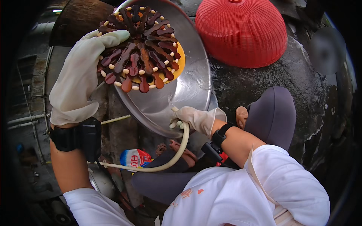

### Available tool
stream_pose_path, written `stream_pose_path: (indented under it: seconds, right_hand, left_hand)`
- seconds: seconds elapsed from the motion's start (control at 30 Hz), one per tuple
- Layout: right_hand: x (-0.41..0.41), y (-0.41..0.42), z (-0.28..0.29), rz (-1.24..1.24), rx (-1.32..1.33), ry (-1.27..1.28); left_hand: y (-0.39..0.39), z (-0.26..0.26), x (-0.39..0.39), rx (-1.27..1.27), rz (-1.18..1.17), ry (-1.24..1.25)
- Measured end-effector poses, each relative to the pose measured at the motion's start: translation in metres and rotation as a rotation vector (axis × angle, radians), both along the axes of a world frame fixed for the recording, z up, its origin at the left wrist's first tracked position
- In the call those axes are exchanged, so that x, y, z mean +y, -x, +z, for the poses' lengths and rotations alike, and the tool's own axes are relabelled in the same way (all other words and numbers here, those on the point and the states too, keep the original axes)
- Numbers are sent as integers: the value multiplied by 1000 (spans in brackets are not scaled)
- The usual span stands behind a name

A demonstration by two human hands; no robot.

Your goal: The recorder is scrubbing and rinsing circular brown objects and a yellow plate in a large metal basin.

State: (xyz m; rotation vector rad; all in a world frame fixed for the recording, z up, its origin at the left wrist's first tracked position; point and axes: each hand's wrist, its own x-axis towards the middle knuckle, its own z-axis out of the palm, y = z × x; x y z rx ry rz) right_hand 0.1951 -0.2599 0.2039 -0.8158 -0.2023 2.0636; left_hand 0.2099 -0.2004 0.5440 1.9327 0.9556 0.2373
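Observation:
My left hand (84,65), in a pale rubber glove, grips the left edge of a round mat of dark wooden pieces and cream beads (144,53). A yellow round object (181,60) shows behind the mat's right edge. Both are held up over a large metal basin (192,70), which looks tilted. My right hand (189,118), gloved too, is shut on a cream hose (182,141) near its end, at the basin's near rim. The hose end points into the basin, and a little water seems to come from it. My left fingers behind the mat are hidden.
A red mesh dome cover (240,34) lies on the wet stone floor at the upper right. A brown cylindrical container (79,22) stands at the upper left. Below the basin are a colourful plastic packet (134,158) and the looping hose. Pipes (45,90) run along the left.

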Motion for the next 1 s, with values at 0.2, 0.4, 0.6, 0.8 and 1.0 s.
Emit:
stream_pose_path:
  seconds: [0.2, 0.4, 0.6, 0.8, 1.0]
  right_hand:
    - [1, -3, 7, 28, -73, 16]
    - [2, 1, 1, 12, 16, 3]
    - [6, -3, 1, 53, 1, 35]
    - [7, 6, -2, -30, -49, 70]
    - [-9, 21, -45, -163, 64, -8]
  left_hand:
    - [2, 1, -14, -16, -5, -50]
    - [9, -4, 6, -128, -113, 9]
    - [7, -6, 5, -60, -47, -40]
    - [28, -16, 34, -141, 111, -31]
    - [100, -54, 68, -249, 281, -19]
